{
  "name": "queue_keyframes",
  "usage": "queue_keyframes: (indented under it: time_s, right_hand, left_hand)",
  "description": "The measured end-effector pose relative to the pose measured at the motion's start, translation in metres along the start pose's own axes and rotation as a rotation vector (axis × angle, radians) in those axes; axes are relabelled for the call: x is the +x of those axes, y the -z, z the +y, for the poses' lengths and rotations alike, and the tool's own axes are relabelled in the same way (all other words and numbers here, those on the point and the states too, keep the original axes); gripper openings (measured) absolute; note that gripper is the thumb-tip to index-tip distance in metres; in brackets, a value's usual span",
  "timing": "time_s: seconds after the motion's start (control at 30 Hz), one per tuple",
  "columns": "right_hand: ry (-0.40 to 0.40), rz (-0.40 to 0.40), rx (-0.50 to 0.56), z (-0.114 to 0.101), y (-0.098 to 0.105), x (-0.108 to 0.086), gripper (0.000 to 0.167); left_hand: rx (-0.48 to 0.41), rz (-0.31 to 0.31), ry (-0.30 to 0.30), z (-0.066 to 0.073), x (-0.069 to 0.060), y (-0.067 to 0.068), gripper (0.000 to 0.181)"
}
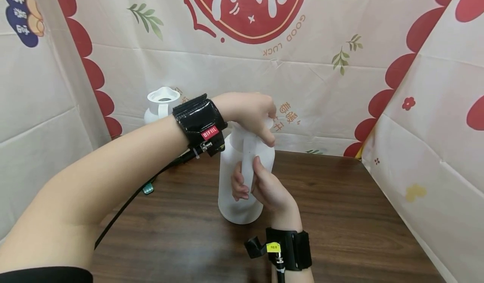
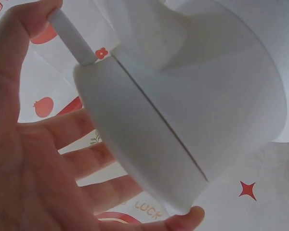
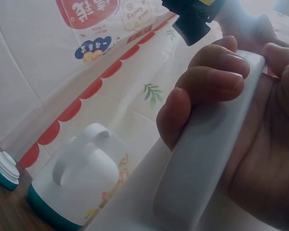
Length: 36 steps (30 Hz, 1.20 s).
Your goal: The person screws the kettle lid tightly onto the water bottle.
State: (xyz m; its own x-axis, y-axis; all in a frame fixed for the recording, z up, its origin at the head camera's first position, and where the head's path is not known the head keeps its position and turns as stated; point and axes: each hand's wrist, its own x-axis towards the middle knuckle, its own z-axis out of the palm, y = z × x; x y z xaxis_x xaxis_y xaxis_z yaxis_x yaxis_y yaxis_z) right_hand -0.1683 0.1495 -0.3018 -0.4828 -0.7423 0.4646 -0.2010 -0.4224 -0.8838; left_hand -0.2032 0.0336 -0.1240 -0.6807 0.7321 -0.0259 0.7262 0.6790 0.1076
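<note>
A tall white jug (image 1: 227, 178) stands upright on the table in the middle of the head view. My right hand (image 1: 266, 186) grips its long white handle (image 3: 207, 139), fingers curled round it. From above, my left hand (image 1: 249, 111) holds the jug's white lid (image 2: 130, 130). In the left wrist view its thumb touches a thin tab (image 2: 72, 36) on the lid, while the other fingers spread round the far rim. A narrow dark seam shows between lid and jug body. The head view hides most of the lid behind the left hand.
Behind the left forearm stands a second white jug (image 1: 164, 100), open at the top, with a green base in the right wrist view. A green and white lid (image 3: 5, 168) lies near it on the wooden table (image 1: 332, 207). Printed cloth walls (image 1: 302, 77) enclose the table.
</note>
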Motion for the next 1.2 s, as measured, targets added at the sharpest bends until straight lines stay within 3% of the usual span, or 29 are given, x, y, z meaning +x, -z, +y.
queue_keyframes:
  time_s: [0.4,0.8,1.2]
  right_hand:
    - [0.001,-0.006,-0.014,0.000,0.001,0.002,0.056]
    - [0.021,0.013,0.004,0.005,-0.001,0.000,0.054]
    - [0.046,0.081,-0.027,0.006,-0.006,-0.001,0.055]
  left_hand:
    - [-0.025,-0.012,-0.013,-0.005,-0.002,0.001,0.061]
    - [-0.042,0.008,-0.018,-0.007,-0.006,-0.011,0.064]
    - [-0.094,0.068,-0.051,-0.020,-0.009,-0.017,0.067]
